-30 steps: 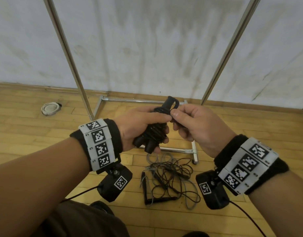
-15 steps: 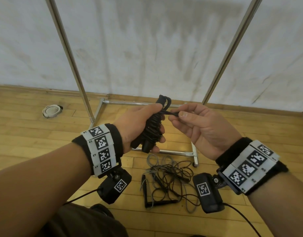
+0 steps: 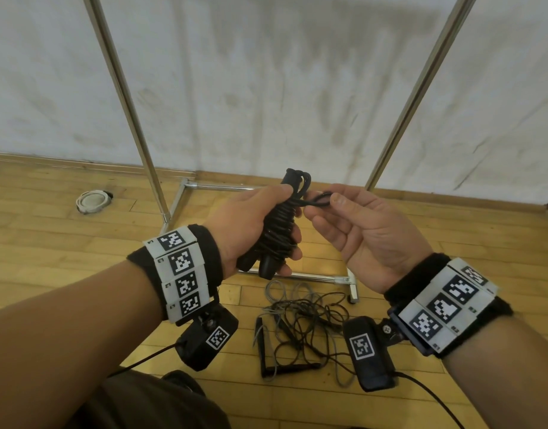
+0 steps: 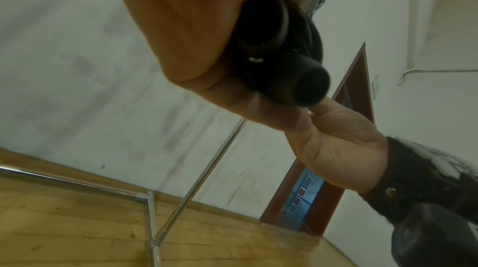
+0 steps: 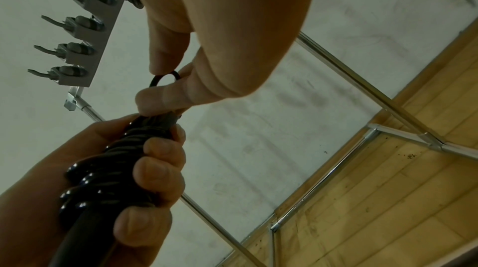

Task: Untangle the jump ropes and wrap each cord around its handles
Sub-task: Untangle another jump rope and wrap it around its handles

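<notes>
Between hands: wrapped rope [image 3: 282, 233], right [image 3: 364, 233] pinching loop [image 3: 319, 200].

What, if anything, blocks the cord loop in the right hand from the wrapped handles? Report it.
Nothing visible. The right hand pinches the cord loop just beside the top of the wrapped handles, which the left hand grips. Only open air lies between them. The tangled ropes lie on the floor below, well clear.

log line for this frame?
left hand: grips wrapped rope bundle | right hand: pinches cord loop | tangled ropes: on floor
</notes>
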Motion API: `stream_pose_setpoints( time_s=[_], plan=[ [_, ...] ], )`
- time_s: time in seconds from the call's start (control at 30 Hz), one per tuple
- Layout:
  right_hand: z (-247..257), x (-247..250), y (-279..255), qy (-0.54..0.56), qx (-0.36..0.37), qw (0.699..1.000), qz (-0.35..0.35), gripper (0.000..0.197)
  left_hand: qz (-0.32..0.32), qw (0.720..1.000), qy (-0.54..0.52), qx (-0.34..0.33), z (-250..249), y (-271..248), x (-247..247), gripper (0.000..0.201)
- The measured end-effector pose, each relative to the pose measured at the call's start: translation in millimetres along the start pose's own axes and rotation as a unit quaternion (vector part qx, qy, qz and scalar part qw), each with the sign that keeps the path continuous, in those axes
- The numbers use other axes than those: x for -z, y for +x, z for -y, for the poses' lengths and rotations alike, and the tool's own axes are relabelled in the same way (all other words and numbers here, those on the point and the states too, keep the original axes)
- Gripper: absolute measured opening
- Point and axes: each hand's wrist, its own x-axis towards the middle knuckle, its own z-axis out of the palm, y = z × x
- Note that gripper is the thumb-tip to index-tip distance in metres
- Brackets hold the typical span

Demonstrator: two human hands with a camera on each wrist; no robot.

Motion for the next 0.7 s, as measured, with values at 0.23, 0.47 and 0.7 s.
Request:
stream_pose_setpoints(
  time_s=[0.23, 0.47, 0.7],
  plan=[
    [-3.2, -0.4, 0.7, -0.010, 0.005, 1.000, -0.011, 0.030, 0.010, 1.000, 0.006, -0.009, 0.5, -0.4, -1.0, 0.041],
    [-2.7, -3.8, 1.2, -0.037, 0.013, 0.999, 0.002, 0.028, 0.016, 0.999, 0.027, -0.013, 2.8, 1.1, 1.2, 0.043],
    [-7.5, -5.8, 4.8, -0.036, 0.016, 0.999, -0.026, 0.034, 0.026, 0.999, 0.036, -0.021, 3.0, 1.8, -0.2, 0.044]
  ],
)
